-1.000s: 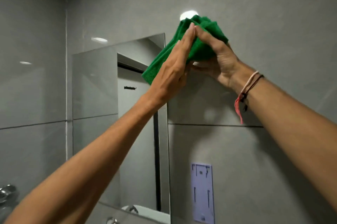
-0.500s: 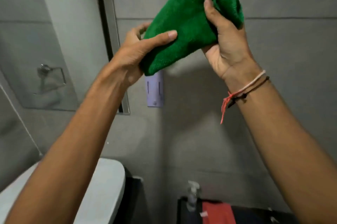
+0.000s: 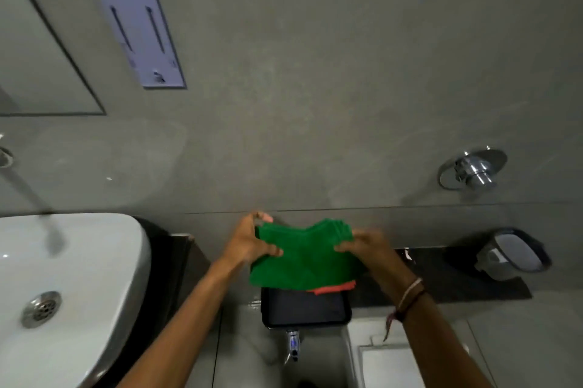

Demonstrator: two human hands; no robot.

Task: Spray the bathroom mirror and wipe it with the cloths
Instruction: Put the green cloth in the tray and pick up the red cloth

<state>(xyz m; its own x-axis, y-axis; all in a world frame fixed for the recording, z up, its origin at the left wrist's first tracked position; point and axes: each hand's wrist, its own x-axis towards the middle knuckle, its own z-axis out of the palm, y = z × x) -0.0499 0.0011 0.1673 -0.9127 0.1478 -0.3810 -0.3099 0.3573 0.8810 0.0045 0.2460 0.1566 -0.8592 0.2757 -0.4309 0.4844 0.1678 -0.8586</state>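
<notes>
The green cloth (image 3: 303, 256) is now held low, folded into a rough square between both hands, above a black tray (image 3: 306, 308) where half a second ago it was bunched up near head height against the wall, and a second ago higher still beside the mirror. That descent suggests the wiping with this cloth is finished and it is being laid down, though this is a judgement only. The left hand (image 3: 249, 244) pinches the cloth's left edge, thumb on top and fingers curled behind; the right hand (image 3: 366, 247) grips the right edge likewise. The cloth is deep green, nappy, with stacked layers showing at its upper right corner. Just under the right fingers a strip of red cloth (image 3: 336, 287) shows beneath the green one (whether they touch is unclear). Left of the left fingers is the white basin (image 3: 94, 261); the mirror (image 3: 38, 72) is far up-left.
</notes>
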